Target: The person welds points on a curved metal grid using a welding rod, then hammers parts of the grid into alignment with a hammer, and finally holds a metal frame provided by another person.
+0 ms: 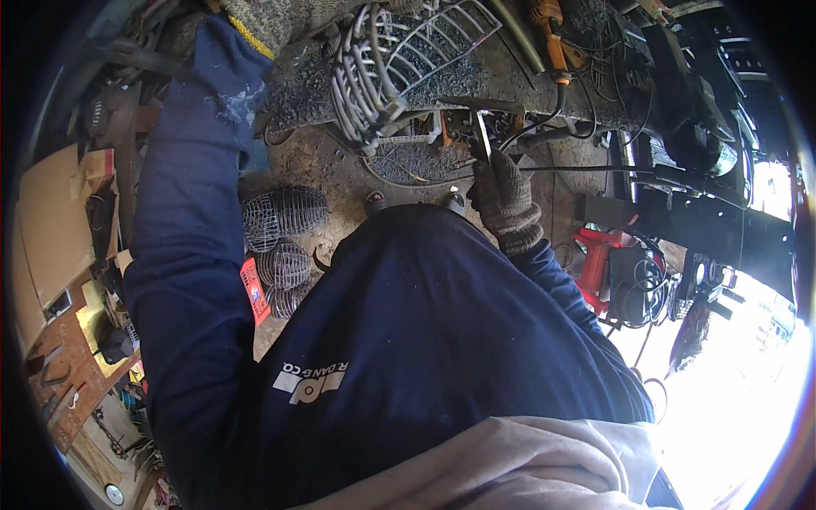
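The right hand (506,194), in a knitted glove, is closed around the shaft of a metal tool (483,134); this tool is right of the middle, its far end at the near edge of the workbench (293,98); the left hand (285,21), also gloved, is far left, partly cut off, so I cannot tell its grip; just right of it lies a metal rod frame (347,81); farther right is an orange power tool (551,38).

The bench (476,82) leaves a gap between the metal cage (351,81) and the pipe (520,36), an orange power tool (551,36) blocking rightward.
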`<action>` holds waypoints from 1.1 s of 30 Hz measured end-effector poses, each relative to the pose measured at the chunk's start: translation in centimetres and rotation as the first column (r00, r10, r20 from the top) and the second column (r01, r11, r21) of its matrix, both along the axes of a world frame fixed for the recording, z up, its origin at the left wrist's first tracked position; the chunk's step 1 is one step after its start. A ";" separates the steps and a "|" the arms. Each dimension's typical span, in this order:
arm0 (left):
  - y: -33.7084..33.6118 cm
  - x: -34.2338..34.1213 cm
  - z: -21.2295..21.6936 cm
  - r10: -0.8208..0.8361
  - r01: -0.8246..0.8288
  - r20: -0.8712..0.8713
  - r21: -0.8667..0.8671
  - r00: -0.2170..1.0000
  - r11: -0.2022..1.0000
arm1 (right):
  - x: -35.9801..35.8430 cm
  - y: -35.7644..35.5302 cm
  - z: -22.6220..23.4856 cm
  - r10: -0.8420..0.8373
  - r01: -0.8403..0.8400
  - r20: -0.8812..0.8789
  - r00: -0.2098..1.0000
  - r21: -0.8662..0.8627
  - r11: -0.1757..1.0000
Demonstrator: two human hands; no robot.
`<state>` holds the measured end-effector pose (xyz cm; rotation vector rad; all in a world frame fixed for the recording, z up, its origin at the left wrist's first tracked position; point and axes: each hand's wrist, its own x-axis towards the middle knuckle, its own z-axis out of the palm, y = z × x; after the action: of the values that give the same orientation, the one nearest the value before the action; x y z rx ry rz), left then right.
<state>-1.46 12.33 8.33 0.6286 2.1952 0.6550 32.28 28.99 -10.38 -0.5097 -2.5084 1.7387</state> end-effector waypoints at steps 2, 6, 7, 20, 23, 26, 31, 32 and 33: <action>-0.1 0.0 0.5 -0.032 0.033 -0.006 0.060 0.999 0.998 | -0.1 0.0 -1.0 0.013 -0.013 -0.018 1.000 -0.011 1.000; 1.2 0.7 0.7 -0.090 0.088 0.002 0.198 0.996 0.976 | -0.2 -0.3 0.6 -0.010 0.013 0.066 0.998 -0.047 0.999; 1.0 1.2 1.1 -0.082 0.079 0.006 0.209 0.997 0.975 | -0.4 -0.3 0.5 -0.003 0.006 0.066 0.998 -0.050 0.999; 1.8 3.1 2.4 -0.110 0.141 -0.126 0.271 0.986 0.952 | -3.1 -1.8 3.3 0.098 -0.044 -0.134 0.986 0.363 0.931; 2.9 5.9 4.5 0.077 -0.087 0.059 0.174 0.995 0.981 | -3.0 -1.2 1.7 0.076 -0.013 -0.155 0.985 0.370 0.929; 2.0 4.0 2.1 0.051 -0.075 0.094 0.284 0.994 0.956 | -3.2 -1.6 2.9 0.092 -0.058 -0.083 0.992 0.343 0.938; 1.4 2.2 0.7 -0.082 0.040 0.070 0.466 0.994 0.884 | -3.5 -1.8 2.0 0.093 0.069 -0.335 0.938 0.443 0.894; 0.7 1.4 -0.6 -0.203 0.163 0.009 0.565 0.979 0.809 | -3.2 -2.1 2.6 0.097 0.018 -0.274 0.957 0.386 0.922; 0.8 1.8 -0.1 -0.192 0.146 0.029 0.543 0.981 0.827 | -3.2 -2.1 4.0 0.097 -0.020 -0.214 0.972 0.334 0.942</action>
<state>0.33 13.15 8.24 1.0498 1.8408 1.1987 29.07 26.84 -6.42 -0.2004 -2.5892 1.2630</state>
